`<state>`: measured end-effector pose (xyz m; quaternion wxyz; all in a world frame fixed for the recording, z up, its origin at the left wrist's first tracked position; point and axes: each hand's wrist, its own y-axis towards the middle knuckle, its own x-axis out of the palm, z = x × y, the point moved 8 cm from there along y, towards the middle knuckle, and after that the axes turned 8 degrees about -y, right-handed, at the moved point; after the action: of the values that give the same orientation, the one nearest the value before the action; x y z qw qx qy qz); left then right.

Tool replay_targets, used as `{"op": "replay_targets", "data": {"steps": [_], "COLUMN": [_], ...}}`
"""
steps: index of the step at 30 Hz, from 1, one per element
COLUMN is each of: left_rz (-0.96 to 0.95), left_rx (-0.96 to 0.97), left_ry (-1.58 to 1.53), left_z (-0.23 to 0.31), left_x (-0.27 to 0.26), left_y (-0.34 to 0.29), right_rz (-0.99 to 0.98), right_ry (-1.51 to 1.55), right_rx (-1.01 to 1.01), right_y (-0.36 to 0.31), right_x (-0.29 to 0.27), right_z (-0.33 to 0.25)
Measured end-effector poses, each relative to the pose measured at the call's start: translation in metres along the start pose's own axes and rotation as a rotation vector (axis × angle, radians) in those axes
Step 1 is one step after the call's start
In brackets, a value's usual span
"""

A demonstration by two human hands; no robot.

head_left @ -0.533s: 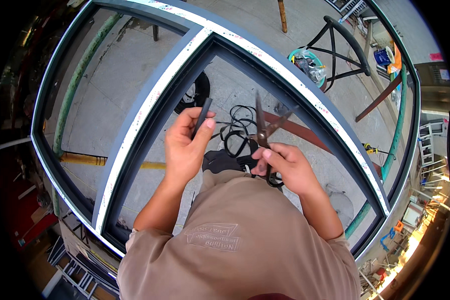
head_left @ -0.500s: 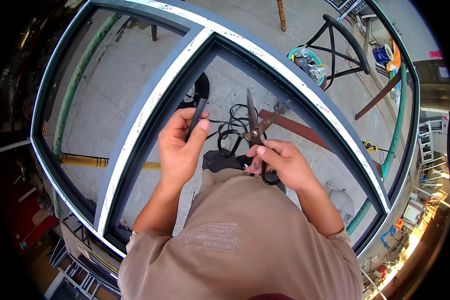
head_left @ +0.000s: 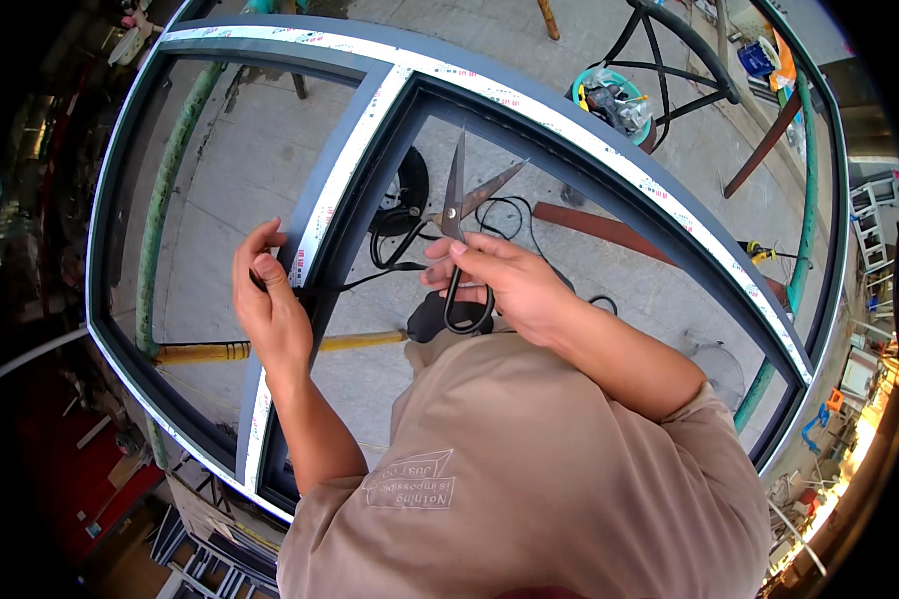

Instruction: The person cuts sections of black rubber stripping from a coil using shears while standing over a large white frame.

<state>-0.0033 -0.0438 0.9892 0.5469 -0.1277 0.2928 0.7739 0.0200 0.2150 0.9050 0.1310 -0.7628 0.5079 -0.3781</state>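
Shirt fabric, tan and short-sleeved with a pale printed patch on the chest, fills the lower middle of the view, and both bare forearms rise from it. The right hand is clamped on the looped dark handles of a pair of long steel scissors, fingers wrapped through and around the loops; the blades point up and away and stand apart in a narrow V. The left hand, well apart from the right, pinches a thin black rubber strip between thumb and fingers; the strip runs from that hand to the right toward the scissors, right beside the central bar of the frame. That bar belongs to a large dark grey aluminium window frame with white protective tape along its faces, which lies flat in front of the person and spreads across most of the view; whether it rests on a desk or on stands cannot be told. Under the frame, a yellow pipe lies on the concrete floor, with a green pipe further left. A tangle of black cable lies beyond the scissors, near a reddish-brown flat bar. Farther off stand a teal bucket full of small items and a black metal stand.
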Motion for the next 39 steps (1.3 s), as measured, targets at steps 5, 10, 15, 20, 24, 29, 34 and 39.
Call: {"op": "replay_targets", "data": {"steps": [5, 10, 15, 20, 24, 29, 34, 39], "left_rz": [-0.147, -0.175, -0.229, -0.357, -0.461, -0.440, -0.482, -0.475], "left_rx": [-0.101, -0.164, -0.231, -0.267, -0.198, -0.153, -0.109, 0.132], "left_ry": [0.205, 0.325, 0.294, 0.358, 0.423, 0.248, 0.201, 0.115], "left_z": [-0.003, -0.007, -0.022, -0.033, -0.035, -0.046, -0.048, -0.023], "left_x": [0.020, 0.026, 0.021, 0.025, 0.026, 0.031, 0.036, 0.042], "left_y": [0.008, 0.008, 0.005, 0.009, 0.022, 0.028, 0.029, 0.029], "right_rz": [0.107, 0.099, 0.086, 0.051, 0.087, 0.205, 0.312, 0.387], "right_ry": [-0.124, -0.114, -0.394, -0.590, -0.680, -0.565, -0.234, -0.328], "right_rx": [-0.086, -0.103, -0.230, -0.367, -0.597, -0.535, -0.341, -0.428], "right_y": [0.015, 0.006, -0.017, -0.022, -0.032, -0.020, -0.006, -0.005], "right_x": [-0.023, -0.048, -0.071, -0.081, -0.069, -0.056, -0.050, -0.023], "right_z": [0.014, 0.010, 0.005, -0.001, -0.007, 0.012, 0.054, 0.048]}}
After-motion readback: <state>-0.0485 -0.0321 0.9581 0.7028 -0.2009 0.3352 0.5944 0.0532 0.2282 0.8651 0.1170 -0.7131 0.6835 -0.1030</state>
